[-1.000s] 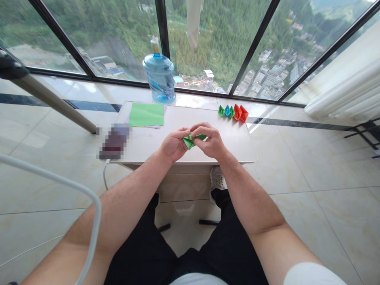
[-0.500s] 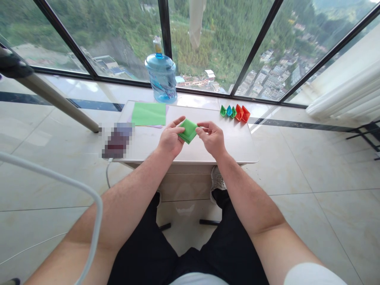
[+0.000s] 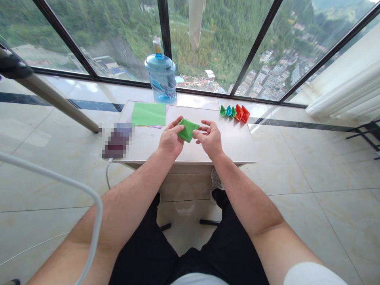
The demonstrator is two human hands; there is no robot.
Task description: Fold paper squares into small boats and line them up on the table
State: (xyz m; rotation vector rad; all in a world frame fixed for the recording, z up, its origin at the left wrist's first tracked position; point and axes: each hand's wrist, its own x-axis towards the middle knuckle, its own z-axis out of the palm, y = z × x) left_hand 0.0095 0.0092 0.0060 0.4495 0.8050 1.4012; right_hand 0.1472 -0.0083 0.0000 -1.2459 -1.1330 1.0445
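Observation:
A small green sheet of origami paper (image 3: 188, 128), folded into a rough square with slanting crease lines, is held above the near middle of the white table. My left hand (image 3: 171, 138) is closed on its left side, thumb on top and fingers underneath. At the right corner of the paper, my right hand (image 3: 209, 136) has its thumb and a finger on the edge, while its upper fingers stand a little apart. The underside of the folded paper is hidden.
On the white table (image 3: 148, 144) lie flat green paper sheets (image 3: 148, 114) at the back left and a row of several folded paper pieces (image 3: 233, 112) at the back right. A blurred-out object (image 3: 117, 140) sits at the left edge. Behind stands a blue water bottle (image 3: 162, 79).
The folded green paper has turned slightly, with a slanted crease now showing on top. My right thumb has shifted left and my right fingers have spread a bit.

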